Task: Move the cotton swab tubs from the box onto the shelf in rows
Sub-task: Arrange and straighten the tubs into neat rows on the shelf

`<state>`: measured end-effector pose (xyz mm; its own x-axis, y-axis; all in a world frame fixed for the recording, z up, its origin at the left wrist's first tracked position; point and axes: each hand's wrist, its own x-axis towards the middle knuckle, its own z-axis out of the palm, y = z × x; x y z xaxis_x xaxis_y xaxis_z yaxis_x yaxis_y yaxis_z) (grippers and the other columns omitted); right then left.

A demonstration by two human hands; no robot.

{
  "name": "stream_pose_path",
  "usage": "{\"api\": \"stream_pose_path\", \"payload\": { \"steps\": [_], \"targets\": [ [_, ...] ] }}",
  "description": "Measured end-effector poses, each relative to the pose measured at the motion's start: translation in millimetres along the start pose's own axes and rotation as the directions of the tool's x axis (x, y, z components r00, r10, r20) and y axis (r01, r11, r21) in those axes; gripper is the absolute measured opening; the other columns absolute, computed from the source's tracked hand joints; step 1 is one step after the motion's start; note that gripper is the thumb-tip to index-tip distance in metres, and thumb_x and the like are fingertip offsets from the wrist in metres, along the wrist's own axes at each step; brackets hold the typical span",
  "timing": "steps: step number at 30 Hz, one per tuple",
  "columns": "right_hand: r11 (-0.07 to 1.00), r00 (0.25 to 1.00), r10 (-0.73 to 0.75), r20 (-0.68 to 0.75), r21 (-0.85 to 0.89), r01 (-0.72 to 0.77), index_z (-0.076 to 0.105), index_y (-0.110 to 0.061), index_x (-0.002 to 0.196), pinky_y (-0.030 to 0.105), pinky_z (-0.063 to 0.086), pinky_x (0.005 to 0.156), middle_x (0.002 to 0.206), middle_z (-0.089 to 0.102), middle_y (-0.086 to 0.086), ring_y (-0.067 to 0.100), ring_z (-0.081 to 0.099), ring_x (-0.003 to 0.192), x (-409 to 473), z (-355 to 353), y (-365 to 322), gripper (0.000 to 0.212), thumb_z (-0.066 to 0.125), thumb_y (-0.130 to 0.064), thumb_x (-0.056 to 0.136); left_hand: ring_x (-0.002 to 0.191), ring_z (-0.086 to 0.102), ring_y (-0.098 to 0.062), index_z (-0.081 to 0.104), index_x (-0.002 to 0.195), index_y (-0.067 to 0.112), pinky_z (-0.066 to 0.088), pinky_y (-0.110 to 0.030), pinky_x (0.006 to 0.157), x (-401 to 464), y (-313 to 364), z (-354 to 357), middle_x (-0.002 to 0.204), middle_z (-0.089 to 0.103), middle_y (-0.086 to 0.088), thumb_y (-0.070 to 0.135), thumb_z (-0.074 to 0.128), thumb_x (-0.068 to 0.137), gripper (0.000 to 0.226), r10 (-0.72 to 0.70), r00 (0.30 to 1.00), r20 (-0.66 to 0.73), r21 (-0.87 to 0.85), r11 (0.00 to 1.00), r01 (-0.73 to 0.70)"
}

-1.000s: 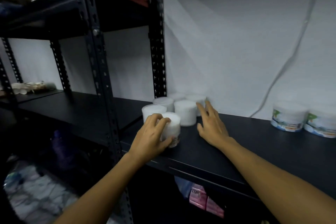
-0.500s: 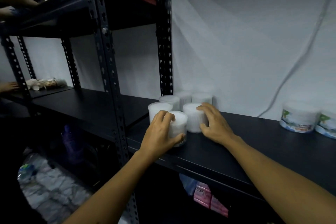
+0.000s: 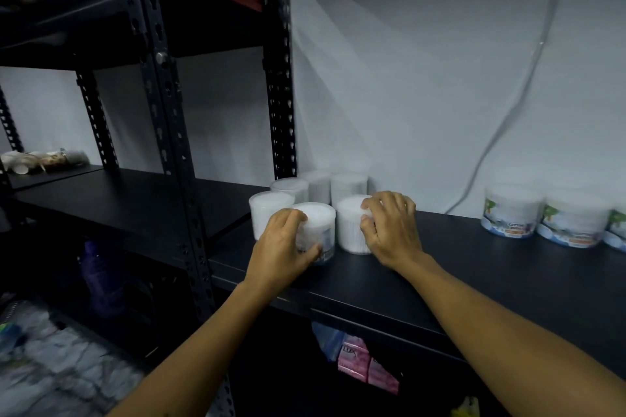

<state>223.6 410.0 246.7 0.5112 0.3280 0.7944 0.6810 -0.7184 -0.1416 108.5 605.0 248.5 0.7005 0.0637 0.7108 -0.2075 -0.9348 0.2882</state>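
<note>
Several clear round tubs of white cotton swabs stand clustered at the left end of the black shelf. My left hand wraps the front tub near the shelf's front edge. My right hand grips the side of the tub just to the right of it. Behind them stand three more tubs, close to the wall. The box is not in view.
Wider labelled tubs stand at the shelf's back right. A black upright post rises behind the cluster, another in front left. Pink packets lie on the shelf below. A cable hangs on the wall.
My right hand moved from lying flat on the shelf onto the right front tub and closed around its side. My left hand stayed on the front tub. The camera shifted a little.
</note>
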Motion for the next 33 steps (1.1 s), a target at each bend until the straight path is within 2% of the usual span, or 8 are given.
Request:
{"api": "stream_pose_path", "payload": {
  "steps": [4,7,11,15,21,28,33],
  "targets": [
    [0.995,0.991,-0.095,0.089,0.049,0.091,0.062,-0.011,0.112,0.041,0.047,0.083,0.11,0.06,0.005,0.027,0.052,0.101,-12,-20,17,0.044,0.038,-0.021,0.076,0.109,0.047,-0.012,0.049,0.114,0.015,0.049,-0.027,0.081,6,10,6,0.119,0.052,0.003,0.035,0.075,0.078,0.049,0.012,0.999,0.041,-0.06,0.998,-0.01],
    [0.99,0.988,-0.142,0.064,-0.01,0.143,0.061,-0.009,0.114,0.039,0.047,0.08,0.109,0.063,0.005,0.026,0.052,0.098,-20,-36,31,0.041,0.049,-0.018,0.076,0.101,0.052,-0.015,0.049,0.115,0.015,0.051,-0.031,0.08,11,20,16,0.119,0.051,0.001,0.035,0.075,0.078,0.049,0.013,0.998,0.064,-0.097,0.995,-0.006],
    [0.98,0.986,-0.166,0.014,-0.111,0.167,0.063,-0.012,0.109,0.039,0.044,0.075,0.104,0.062,0.003,0.024,0.051,0.092,-31,-51,47,0.036,0.063,-0.022,0.075,0.103,0.049,-0.014,0.05,0.113,0.015,0.043,-0.024,0.079,18,36,35,0.117,0.053,0.001,0.034,0.075,0.077,0.048,0.056,0.997,0.061,-0.145,0.988,-0.047],
    [0.971,0.986,-0.168,0.012,-0.168,0.167,0.065,-0.017,0.106,0.038,0.039,0.076,0.098,0.058,0.003,0.023,0.049,0.088,-35,-61,59,0.032,0.06,-0.032,0.078,0.106,0.047,-0.014,0.049,0.111,0.017,0.048,-0.032,0.081,25,54,52,0.116,0.052,0.003,0.034,0.075,0.075,0.048,0.079,0.995,0.061,-0.185,0.98,-0.067],
    [0.98,0.988,-0.146,0.041,-0.133,0.15,0.064,-0.015,0.113,0.036,0.044,0.079,0.101,0.056,0.005,0.021,0.048,0.094,-47,-84,82,0.035,0.058,-0.029,0.081,0.105,0.046,-0.009,0.051,0.11,0.019,0.051,-0.036,0.078,31,74,75,0.116,0.052,0.009,0.037,0.074,0.076,0.044,0.113,0.993,0.046,-0.212,0.972,-0.101],
    [0.975,0.992,-0.117,0.045,-0.187,0.124,0.063,-0.015,0.116,0.04,0.046,0.081,0.104,0.056,0.005,0.024,0.05,0.096,-65,-114,113,0.036,0.062,-0.024,0.081,0.109,0.046,-0.006,0.055,0.113,0.023,0.04,-0.026,0.068,39,111,99,0.116,0.053,0.012,0.044,0.074,0.075,0.047,0.184,0.982,0.031,-0.192,0.966,-0.175],
    [0.967,0.996,-0.086,0.036,-0.237,0.092,0.063,-0.014,0.117,0.037,0.046,0.081,0.105,0.057,0.005,0.022,0.048,0.096,-78,-138,135,0.037,0.058,-0.027,0.083,0.111,0.044,-0.012,0.057,0.114,0.016,0.047,-0.03,0.084,46,134,121,0.115,0.056,0.005,0.033,0.075,0.072,0.049,0.284,0.957,0.053,-0.295,0.92,-0.256]
  ]
}}
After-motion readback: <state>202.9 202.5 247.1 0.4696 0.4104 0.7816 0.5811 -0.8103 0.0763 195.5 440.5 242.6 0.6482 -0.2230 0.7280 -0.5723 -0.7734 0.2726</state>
